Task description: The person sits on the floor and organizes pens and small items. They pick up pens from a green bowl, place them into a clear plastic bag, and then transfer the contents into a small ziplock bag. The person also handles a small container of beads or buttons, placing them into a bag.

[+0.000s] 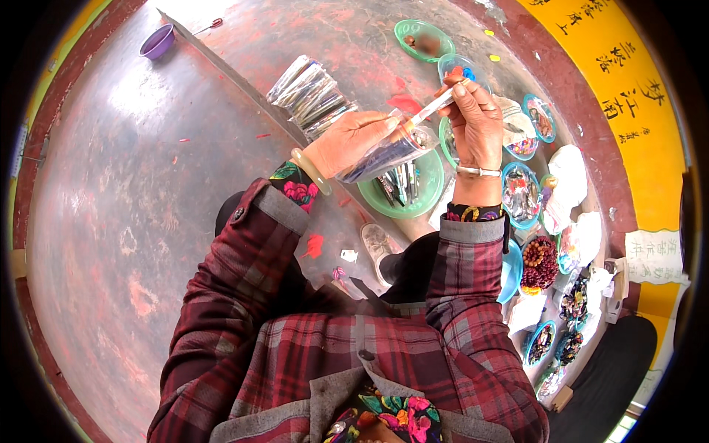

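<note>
A clear plastic bag [378,160] with dark, slim sticks like pens inside is gripped at its upper edge by my left hand [351,140]. Between the thumb and fingers of my right hand [476,122] is a slim white pen [432,108]. Its lower end points into the mouth of the bag; whether it touches the bag I cannot tell. Under the bag stands a pale green basin [434,193] holding several dark and light pens [402,183]. Filled clear packets [306,92] lie in a row on the floor beyond my left hand.
Along the right stand blue baskets [507,184] of small goods, white plastic bags [567,177] and a heap of dark red beads [540,264]. Another green basin [402,33] sits far off; a purple bowl [157,44] rests far left. My shoe [378,247] is near the pen basin.
</note>
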